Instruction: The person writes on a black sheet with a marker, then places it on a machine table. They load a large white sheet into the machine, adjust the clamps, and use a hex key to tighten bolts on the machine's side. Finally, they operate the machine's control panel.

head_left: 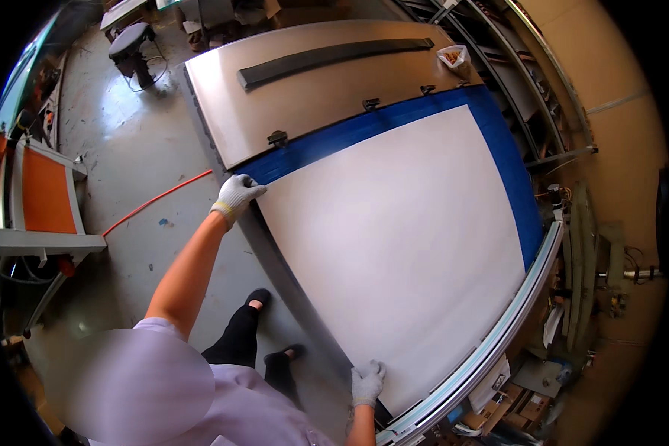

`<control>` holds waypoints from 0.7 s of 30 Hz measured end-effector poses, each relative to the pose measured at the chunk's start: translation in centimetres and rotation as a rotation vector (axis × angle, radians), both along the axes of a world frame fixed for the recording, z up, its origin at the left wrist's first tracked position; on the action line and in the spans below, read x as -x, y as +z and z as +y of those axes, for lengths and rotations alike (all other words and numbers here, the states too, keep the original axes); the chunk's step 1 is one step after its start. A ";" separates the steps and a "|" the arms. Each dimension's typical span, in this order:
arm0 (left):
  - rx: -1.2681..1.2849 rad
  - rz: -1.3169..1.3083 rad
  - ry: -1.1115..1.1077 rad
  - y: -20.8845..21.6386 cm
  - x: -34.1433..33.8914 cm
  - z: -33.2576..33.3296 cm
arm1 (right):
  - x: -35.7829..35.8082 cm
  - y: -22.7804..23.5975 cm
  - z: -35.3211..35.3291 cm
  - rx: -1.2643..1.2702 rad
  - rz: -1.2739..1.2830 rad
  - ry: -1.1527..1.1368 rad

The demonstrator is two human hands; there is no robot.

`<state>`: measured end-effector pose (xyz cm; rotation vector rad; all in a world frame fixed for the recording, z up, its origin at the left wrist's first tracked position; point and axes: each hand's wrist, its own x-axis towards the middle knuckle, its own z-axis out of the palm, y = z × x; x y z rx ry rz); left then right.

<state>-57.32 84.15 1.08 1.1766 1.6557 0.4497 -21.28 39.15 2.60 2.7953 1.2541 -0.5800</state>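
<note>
A large white sheet [394,238] lies over a blue surface [524,201] on a wide table, leaving a blue band bare along its far and right sides. My left hand [236,198], in a pale knitted glove, pinches the sheet's far left corner at the table's edge. Closer to me, my right hand [368,383], gloved alike, has its fingers bent over the sheet's edge near its close corner. The undersides of both hands are hidden. Several dark clips [277,139] line the far border of the blue.
Beyond the clips, a long dark bar [334,61] and an open bag [454,58] rest on a metallic panel [230,111]. A metal rail [490,331] runs along the right side. An orange hose [156,198] crosses the floor, left of the table. A stool [131,43] stands farther back.
</note>
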 end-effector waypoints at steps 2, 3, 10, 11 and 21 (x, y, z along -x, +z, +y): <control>-0.030 -0.637 0.284 0.9 -1.9 -1.7 | 0.3 0.4 0.2 0.010 0.010 -0.029; -0.038 -0.957 0.427 1.1 -2.9 -2.9 | 0.4 0.3 0.3 0.022 -0.005 -0.022; -0.575 -0.025 -0.422 2.4 -12.4 -11.4 | 1.2 1.9 1.9 0.133 0.019 -0.037; -0.677 -0.007 -0.496 6.9 -13.3 -12.0 | 1.3 2.0 1.9 0.159 0.025 -0.032; -0.952 0.123 -0.967 11.5 -17.4 -18.2 | -2.3 -4.4 -2.9 0.179 -0.017 0.173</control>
